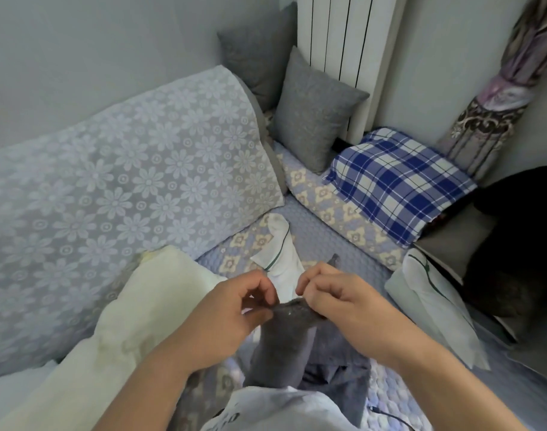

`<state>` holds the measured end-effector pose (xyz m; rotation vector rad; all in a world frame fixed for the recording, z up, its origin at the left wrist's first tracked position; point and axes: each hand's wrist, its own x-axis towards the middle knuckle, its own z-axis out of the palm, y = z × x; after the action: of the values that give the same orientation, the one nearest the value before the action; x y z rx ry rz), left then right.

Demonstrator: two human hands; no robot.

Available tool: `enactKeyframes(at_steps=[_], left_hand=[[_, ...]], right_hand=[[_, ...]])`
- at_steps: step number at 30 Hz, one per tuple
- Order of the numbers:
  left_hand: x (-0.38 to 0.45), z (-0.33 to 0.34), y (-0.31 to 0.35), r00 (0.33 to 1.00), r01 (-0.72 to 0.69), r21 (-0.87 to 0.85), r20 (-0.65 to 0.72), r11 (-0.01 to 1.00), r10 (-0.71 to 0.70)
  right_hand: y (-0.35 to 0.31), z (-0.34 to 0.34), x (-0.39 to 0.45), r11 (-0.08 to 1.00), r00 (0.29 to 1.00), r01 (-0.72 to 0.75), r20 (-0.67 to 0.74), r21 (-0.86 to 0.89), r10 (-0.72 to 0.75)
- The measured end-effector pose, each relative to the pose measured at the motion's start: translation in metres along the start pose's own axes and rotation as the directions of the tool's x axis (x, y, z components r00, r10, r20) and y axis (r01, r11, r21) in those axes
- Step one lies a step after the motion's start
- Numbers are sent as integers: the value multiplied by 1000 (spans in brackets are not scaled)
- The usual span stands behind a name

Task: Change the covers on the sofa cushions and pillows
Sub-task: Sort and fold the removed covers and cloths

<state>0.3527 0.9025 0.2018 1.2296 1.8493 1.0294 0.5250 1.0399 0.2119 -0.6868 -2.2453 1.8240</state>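
Left hand (231, 309), right hand (334, 298) both pinching limp grey fabric cover (284, 331); cream bare pillow (135, 309) at nine o'clock.

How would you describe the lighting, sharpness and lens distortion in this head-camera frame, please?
Head view: soft, bluish, even light without glare; wide-angle bending curves the radiator and sofa edges; slight softness throughout, blurrier toward the left border; the hands and grey cover stay readable.

Plaid pillow (399, 185) right of two cushions (312, 110), backrest (126, 188) left, all on sofa seat (325, 241)
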Motion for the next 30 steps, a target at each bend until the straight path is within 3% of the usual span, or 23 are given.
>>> enactKeyframes(at_steps=[2, 4, 7, 8, 13, 17, 20, 23, 26, 28, 30], left_hand=[[-3, 7, 7, 978, -37, 153, -196, 988, 67], [-11, 16, 17, 940, -13, 65, -340, 998, 34], [-21, 32, 30, 943, 91, -343, -271, 935, -191], [-24, 36, 31, 938, 121, -397, -256, 910, -236], [-28, 44, 34, 911, 216, -464, -221, 859, -348], [-30, 42, 33, 904, 304, -393, -168, 868, -393], [-31, 41, 29, 890, 337, -464, -127, 819, -438], [-32, 50, 25, 865, 295, -526, -208, 798, -457], [-34, 66, 30, 846, 191, -583, -311, 789, -434], [-35, 70, 32, 836, 137, -699, -298, 702, -460], [-35, 67, 32, 836, 100, -802, -253, 588, -488]], right_hand=[[-3, 2, 1, 991, 999, -42, -8, 129, 44], [-3, 7, 0, 992, 997, -34, -58, 122, 41], [3, 18, -2, 996, 988, 11, -156, 83, 3], [4, 22, -4, 995, 985, 27, -175, 94, -10], [9, 31, -14, 995, 975, 74, -214, 65, -59], [13, 42, -18, 999, 977, 10, -214, -33, -17], [12, 47, -22, 999, 969, -30, -245, -15, 26], [13, 54, -23, 998, 938, -58, -343, -1, 54], [13, 60, -19, 973, 882, -167, -415, 162, 221], [12, 58, -17, 938, 877, -234, -361, 257, 318], [10, 55, -17, 945, 905, -222, -310, 240, 291]])
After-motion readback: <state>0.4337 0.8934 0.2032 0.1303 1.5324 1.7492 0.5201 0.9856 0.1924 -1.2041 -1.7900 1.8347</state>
